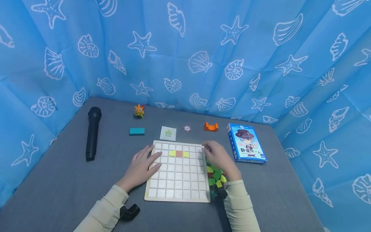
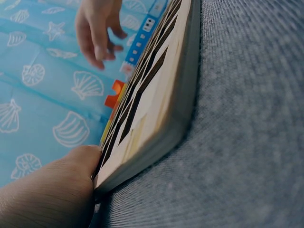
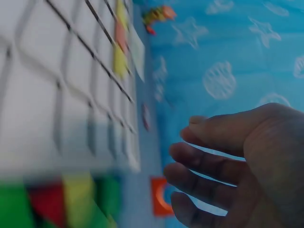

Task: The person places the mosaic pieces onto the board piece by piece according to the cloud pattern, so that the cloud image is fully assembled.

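Note:
A wooden grid board (image 1: 170, 184) with pale square cells lies on the grey table. My left hand (image 1: 141, 166) rests at its left edge, fingers spread over the outer cells. A yellow piece (image 1: 172, 153), a reddish-orange square (image 1: 179, 153) and another yellow piece (image 1: 185, 154) sit side by side in an upper row. Above the board's top right corner hovers my right hand (image 1: 215, 155), its fingers loosely bent; in the right wrist view nothing shows between them. Beneath that arm lies a pile of green, yellow and red pieces (image 1: 216, 175), partly hidden.
Behind the board are a pattern card (image 1: 168, 133), a round chip (image 1: 187, 128), an orange block (image 1: 211, 127), a teal block (image 1: 137, 131) and a small figurine (image 1: 139, 111). A black microphone (image 1: 93, 133) lies left, a blue game box (image 1: 246, 142) right.

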